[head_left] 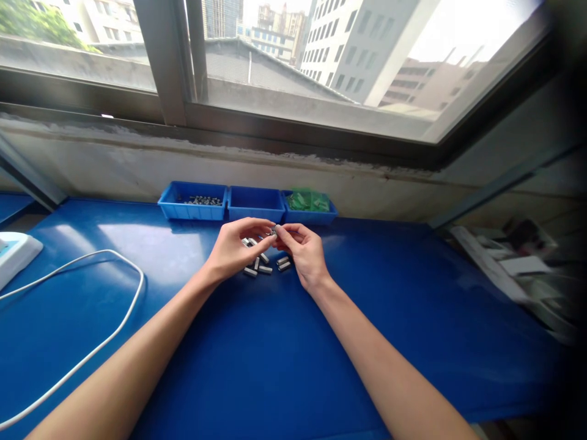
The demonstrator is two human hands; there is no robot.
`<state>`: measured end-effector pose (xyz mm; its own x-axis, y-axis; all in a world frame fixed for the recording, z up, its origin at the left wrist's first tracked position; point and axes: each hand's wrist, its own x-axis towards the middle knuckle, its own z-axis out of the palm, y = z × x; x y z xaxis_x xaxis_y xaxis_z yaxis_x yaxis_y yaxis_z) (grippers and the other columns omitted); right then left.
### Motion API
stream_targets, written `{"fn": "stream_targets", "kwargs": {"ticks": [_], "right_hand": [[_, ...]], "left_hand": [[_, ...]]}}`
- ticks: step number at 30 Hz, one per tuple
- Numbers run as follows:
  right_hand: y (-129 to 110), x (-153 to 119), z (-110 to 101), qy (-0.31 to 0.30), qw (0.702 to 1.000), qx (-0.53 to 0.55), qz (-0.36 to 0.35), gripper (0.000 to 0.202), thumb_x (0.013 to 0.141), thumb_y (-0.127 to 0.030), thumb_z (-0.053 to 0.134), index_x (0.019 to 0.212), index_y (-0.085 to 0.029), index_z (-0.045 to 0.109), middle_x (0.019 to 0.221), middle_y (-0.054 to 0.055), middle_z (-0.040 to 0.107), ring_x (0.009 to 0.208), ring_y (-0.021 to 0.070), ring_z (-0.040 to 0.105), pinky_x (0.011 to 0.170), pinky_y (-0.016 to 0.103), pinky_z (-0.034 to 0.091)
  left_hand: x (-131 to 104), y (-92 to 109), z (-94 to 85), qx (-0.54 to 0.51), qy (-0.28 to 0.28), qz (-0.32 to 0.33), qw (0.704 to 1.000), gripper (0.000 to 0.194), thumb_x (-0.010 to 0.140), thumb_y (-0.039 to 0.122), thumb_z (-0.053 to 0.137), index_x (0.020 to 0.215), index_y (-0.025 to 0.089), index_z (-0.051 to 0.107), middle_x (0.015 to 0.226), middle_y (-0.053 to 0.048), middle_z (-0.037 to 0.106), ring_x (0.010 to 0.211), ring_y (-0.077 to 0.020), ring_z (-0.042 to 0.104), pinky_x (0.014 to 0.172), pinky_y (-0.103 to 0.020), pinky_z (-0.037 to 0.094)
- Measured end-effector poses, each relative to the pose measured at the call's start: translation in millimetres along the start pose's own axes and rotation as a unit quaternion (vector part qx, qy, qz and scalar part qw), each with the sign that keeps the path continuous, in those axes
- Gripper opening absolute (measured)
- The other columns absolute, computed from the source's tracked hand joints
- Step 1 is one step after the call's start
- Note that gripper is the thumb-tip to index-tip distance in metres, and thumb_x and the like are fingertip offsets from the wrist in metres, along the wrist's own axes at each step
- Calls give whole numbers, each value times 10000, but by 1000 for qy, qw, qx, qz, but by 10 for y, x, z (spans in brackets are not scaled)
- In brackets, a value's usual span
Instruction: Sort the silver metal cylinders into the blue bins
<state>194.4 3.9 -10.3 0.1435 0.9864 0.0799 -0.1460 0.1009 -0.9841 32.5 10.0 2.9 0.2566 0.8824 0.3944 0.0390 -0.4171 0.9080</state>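
My left hand (237,246) and my right hand (306,252) meet above the blue table (257,354). Their fingertips pinch a small grey metal piece (274,231) between them; its exact kind is too small to make out. Under the hands lie several short metal bars (265,269) with dark ends, loose on the tabletop. Two more metal bars (284,264) rest side by side just below my right fingers. Part of the pile is hidden behind my left hand.
Along the wall stand a blue bin with small metal parts (202,200), a blue bin in the middle (255,212), and a blue bin with green packets (309,201). A white cable (132,305) curves from a white power strip (16,253) at left. Papers and boxes (523,263) lie at right.
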Motion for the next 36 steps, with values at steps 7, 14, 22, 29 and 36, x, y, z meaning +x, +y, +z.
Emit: {"fn": "stream_targets", "kwargs": {"ticks": [7,14,22,29,36], "right_hand": [[8,-14,-11,-29,998,-18,-48,373,706,-425,837,863,-200,584,669,-16,705,605,141,675,626,245,534],[-15,-23,-10,-38,996,-55,-61,379,769,-501,764,866,-212,539,721,2,716,653,163,697,658,274,546],[2,-44,-31,-43,972,-198,-119,200,880,-407,642,886,-208,623,846,44,737,789,196,716,747,303,552],[-60,-93,-52,-67,906,-373,-191,95,861,-249,622,922,-221,689,911,17,736,742,167,652,697,286,505],[-8,-106,-34,-146,871,-413,-225,243,855,-141,599,1047,-229,720,1094,37,739,951,205,662,887,346,517]], "left_hand": [[10,-97,-15,-23,-2,-24,999,337,800,422,740,1001,152,748,978,-113,765,873,-244,740,821,-342,590],[42,-100,-65,-42,-8,-53,998,338,763,459,771,914,158,743,916,-97,771,838,-240,740,792,-329,591],[195,-212,-365,-96,248,-69,961,389,683,405,842,929,134,709,827,-93,760,839,-246,753,831,-355,604],[215,-239,-388,-146,270,-84,948,488,698,343,828,1108,110,706,980,-126,761,937,-244,746,913,-368,590],[145,-201,-256,-64,178,-87,978,423,798,460,726,1061,129,738,960,-117,767,862,-232,747,834,-348,599]]}}
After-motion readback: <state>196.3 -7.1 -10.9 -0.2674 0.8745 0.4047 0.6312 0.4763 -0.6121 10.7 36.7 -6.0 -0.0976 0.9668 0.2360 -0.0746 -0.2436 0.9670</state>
